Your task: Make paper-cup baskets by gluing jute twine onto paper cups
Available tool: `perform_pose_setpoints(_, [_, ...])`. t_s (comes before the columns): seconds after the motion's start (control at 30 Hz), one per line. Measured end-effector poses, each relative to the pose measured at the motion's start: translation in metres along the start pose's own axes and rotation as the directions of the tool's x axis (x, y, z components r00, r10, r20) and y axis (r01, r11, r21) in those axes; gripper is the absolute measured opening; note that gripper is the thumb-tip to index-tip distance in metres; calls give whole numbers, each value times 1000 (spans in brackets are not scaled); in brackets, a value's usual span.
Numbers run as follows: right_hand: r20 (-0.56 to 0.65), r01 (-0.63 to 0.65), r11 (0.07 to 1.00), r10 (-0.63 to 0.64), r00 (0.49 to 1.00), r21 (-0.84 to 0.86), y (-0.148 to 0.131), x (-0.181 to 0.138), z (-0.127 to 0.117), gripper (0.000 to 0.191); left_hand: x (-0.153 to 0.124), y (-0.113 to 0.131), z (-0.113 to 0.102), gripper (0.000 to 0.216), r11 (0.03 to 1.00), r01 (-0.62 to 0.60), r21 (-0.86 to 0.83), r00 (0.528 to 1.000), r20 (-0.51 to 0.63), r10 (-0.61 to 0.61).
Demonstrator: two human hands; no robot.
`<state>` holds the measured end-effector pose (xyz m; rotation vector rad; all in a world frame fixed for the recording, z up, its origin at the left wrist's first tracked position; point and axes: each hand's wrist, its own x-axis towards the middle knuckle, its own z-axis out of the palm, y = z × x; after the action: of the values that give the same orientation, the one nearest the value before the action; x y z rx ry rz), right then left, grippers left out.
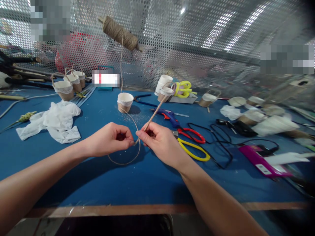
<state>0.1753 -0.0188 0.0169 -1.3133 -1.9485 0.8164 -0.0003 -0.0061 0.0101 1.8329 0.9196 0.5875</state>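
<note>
My left hand (110, 139) and my right hand (161, 141) meet above the blue table (123, 183), both pinched shut on jute twine (137, 154). A loop of that twine hangs below the fingers and runs up to a small white paper cup (125, 102) partly wrapped in twine. From my right hand a thicker braided twine piece (155, 114) slants up and away. A twine spool (120, 33) hangs on the mesh screen above, its strand dropping toward the cup.
Crumpled white cloth (54, 121) lies left. Finished twine baskets (64, 88) stand back left. Red and yellow scissors (193, 142), a blue glue gun (169, 116), black cables (221, 144) and a pink device (261, 160) lie right, with more cups (163, 83) behind.
</note>
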Motion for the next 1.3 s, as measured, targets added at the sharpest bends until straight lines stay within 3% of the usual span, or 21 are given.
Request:
perform_pose_setpoints(0.17, [-57,51,997,-55,997,-63,-1,-1,2,22,0,0,3,11,1000,12,-13,1000,-27,-12])
perform_pose_setpoints(0.57, [-95,35,998,-41,995,-60,-1,-1,8,23,2,2,14,22,998,49,30,984,-171,-43])
perform_pose_setpoints(1.3, [-46,-55,998,56,997,16,2,2,11,24,2,3,12,19,991,106,82,977,-192,-88])
